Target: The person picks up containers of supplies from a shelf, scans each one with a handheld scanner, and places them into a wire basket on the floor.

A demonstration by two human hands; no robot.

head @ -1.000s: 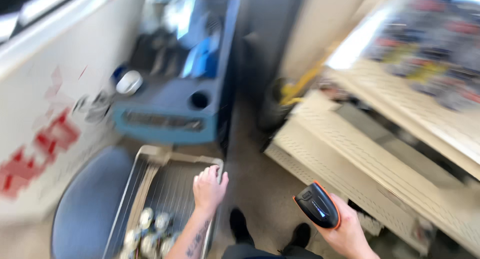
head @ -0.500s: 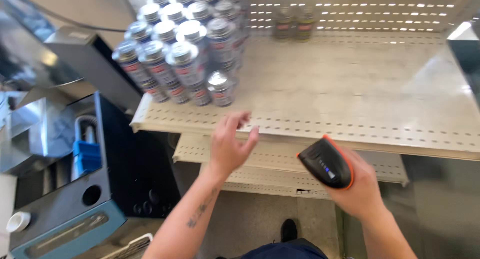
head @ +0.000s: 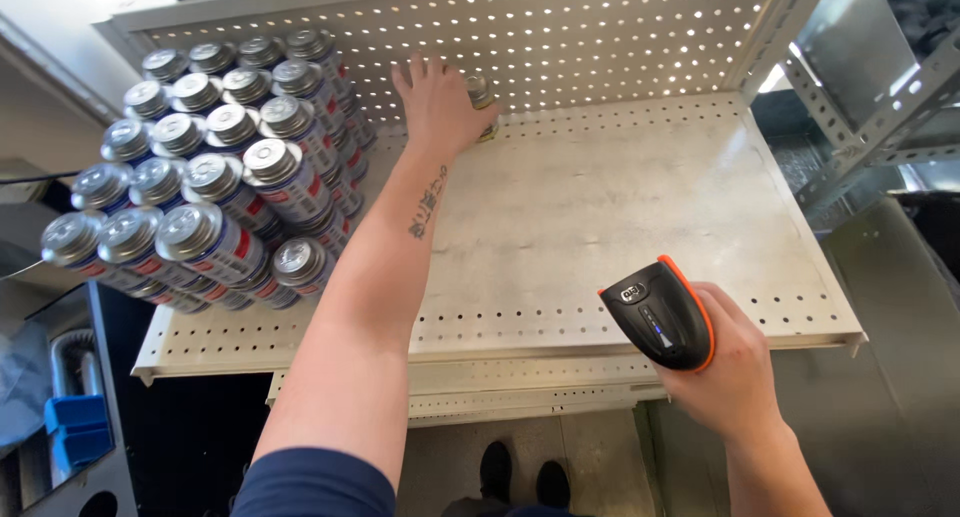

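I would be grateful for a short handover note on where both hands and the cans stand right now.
Left hand: stretched to the back of the shelf, closed over a lone can by the perforated back panel.
Right hand: holding a black and orange handheld scanner at the shelf's front edge.
Stacked cans: grouped at the shelf's left side.
Done: left block stacked.
Left: the lone can is apart from the stack.

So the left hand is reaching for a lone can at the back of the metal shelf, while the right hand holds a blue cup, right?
Not quite. The head view shows the right hand holding a black and orange handheld scanner, not a cup. The left hand does reach the lone metal-topped can at the back of the perforated metal shelf.
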